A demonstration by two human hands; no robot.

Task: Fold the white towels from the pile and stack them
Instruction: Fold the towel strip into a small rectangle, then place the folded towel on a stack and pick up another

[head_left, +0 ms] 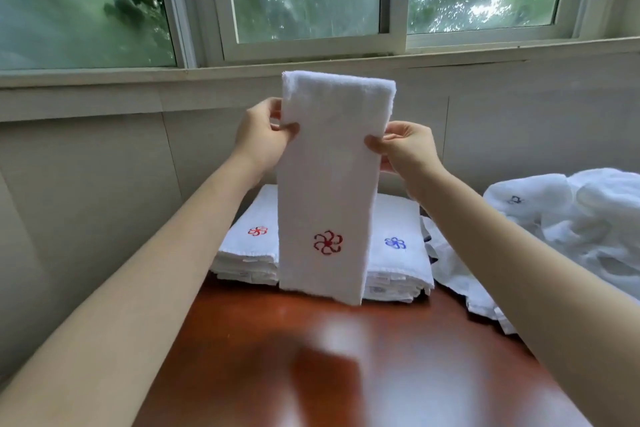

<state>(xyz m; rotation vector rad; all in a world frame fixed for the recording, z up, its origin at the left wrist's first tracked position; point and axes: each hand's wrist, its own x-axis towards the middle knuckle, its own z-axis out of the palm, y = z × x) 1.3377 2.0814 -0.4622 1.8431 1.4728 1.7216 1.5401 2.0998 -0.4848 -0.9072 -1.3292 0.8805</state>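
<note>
A white towel point(329, 184) with a red embroidered flower hangs upright in the air, folded into a long narrow strip. My left hand point(263, 135) pinches its left edge and my right hand point(405, 149) pinches its right edge, both near the upper part. Behind it on the table lie two stacks of folded towels: the left stack point(247, 246) shows a red flower, the right stack point(398, 253) a blue flower. The pile of unfolded white towels point(571, 225) sits at the right.
The reddish-brown wooden table point(346, 357) stretches toward me, glossy with reflections. A tiled wall and a window sill point(138, 76) rise right behind the stacks. A loose towel point(450, 263) spreads from the pile toward the right stack.
</note>
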